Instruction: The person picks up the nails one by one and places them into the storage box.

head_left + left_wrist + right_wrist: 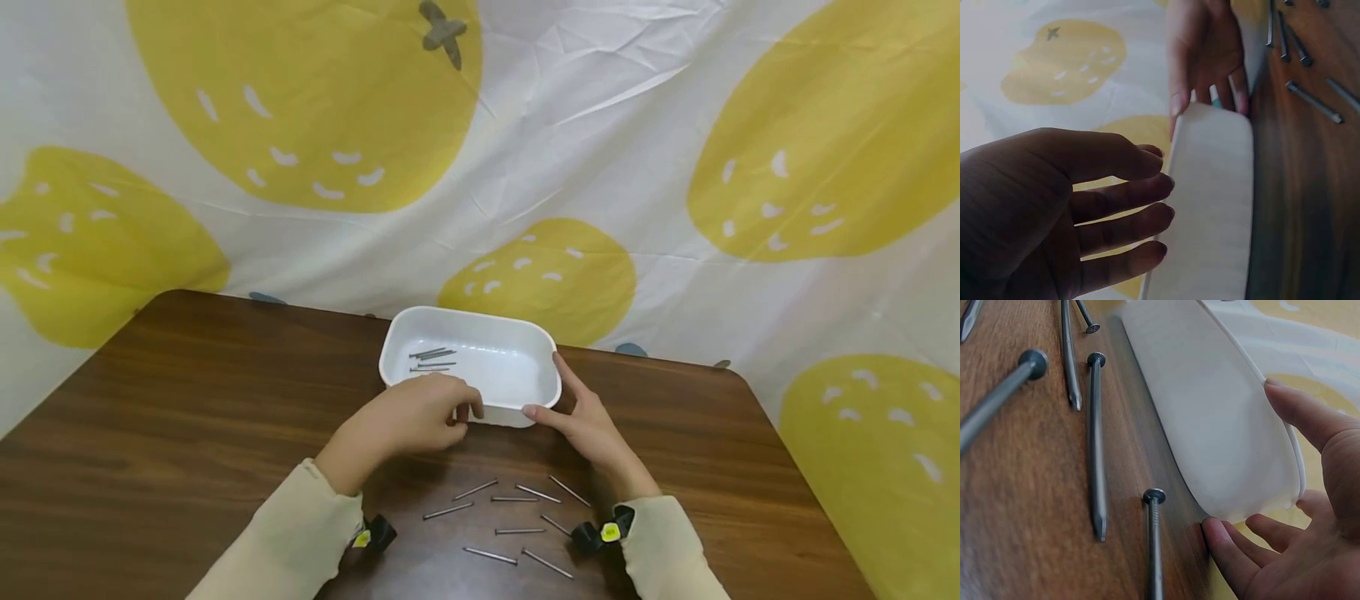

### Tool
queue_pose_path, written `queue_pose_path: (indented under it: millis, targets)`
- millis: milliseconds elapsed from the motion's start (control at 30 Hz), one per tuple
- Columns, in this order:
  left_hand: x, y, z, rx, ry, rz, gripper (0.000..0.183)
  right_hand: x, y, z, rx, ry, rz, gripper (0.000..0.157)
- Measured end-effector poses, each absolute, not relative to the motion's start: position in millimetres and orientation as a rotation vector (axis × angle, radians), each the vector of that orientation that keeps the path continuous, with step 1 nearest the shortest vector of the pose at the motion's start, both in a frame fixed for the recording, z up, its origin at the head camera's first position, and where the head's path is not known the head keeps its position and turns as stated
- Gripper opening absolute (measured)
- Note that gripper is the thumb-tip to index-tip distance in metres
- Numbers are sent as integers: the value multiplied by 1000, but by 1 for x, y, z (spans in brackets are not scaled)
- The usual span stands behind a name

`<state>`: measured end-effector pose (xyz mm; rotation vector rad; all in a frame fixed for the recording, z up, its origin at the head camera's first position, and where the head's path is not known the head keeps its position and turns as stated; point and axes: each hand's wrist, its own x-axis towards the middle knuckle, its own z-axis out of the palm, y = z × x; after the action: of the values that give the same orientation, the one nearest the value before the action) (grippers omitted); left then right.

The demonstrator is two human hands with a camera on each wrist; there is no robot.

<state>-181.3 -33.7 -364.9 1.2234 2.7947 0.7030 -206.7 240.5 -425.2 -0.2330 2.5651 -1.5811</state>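
Observation:
A white rectangular container [498, 375] with rounded corners stands near the back edge of the table, several nails [437, 364] lying in its left part. My left hand [423, 410] is over its near long side, fingers loosely bent with nothing between them. In the left wrist view those fingertips overlap the rim of the container [1213, 187]. My right hand [588, 425] holds the container's right end, thumb at the near rim and fingers round the end wall. The right wrist view shows that thumb at the rim and the other fingertips [1216, 531] around the lower corner.
Several loose nails [521, 531] are scattered on the brown wooden table [247, 417] between my forearms, in front of the container. A white cloth with yellow fruit prints [540, 258] hangs right behind the table. Dark wrist devices [587, 537] sit at both sleeves.

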Motion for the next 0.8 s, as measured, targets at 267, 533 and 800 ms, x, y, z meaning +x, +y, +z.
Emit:
queue_pose_path:
  millis: [267,533,800]
  targets:
    - [-177,-14,-379,1158,2736,635,19,-206,240,-426,-265,2553,-1604,96]
    - [-172,2,-391,1170,2752,554,17,-208,239,-424,-278,2564,-1580,97]
    - [-169,8,-400,1039,2695,495,16,-206,239,-425,-252,2546,-1612,97]
